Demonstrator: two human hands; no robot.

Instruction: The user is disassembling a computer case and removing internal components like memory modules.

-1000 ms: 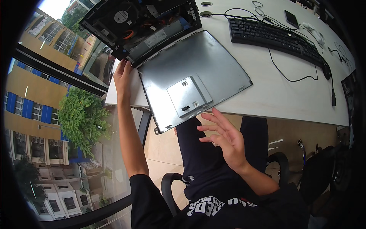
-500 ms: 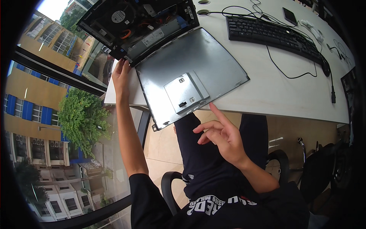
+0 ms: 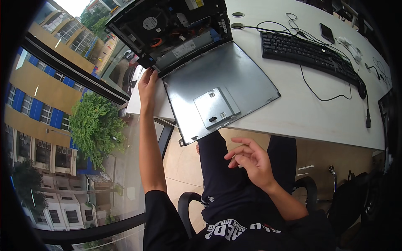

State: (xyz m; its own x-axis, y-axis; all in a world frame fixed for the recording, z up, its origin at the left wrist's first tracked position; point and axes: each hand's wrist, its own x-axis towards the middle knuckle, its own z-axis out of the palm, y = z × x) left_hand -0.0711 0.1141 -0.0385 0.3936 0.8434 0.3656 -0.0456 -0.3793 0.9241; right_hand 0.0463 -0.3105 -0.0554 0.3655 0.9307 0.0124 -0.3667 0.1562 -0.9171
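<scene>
1. Black computer case (image 3: 169,37): stands open, interior exposed, components seated inside.
2. Left hand (image 3: 147,85): fingers bent at case's lower corner; whether gripping, cannot tell.
3. Grey metal panel (image 3: 226,75): off the opening, in front of case, overhanging desk's (image 3: 289,117) near edge; attachment unclear.
4. Right hand (image 3: 255,165): fingers loosely curled, apart from panel; any small held item indiscernible.
5. Black keyboard (image 3: 307,54): bare desktop separates it from panel.

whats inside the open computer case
Inside the case, a round dark fan-like part, an orange loop and a silver box show; whatever lies behind them is covered.
</scene>
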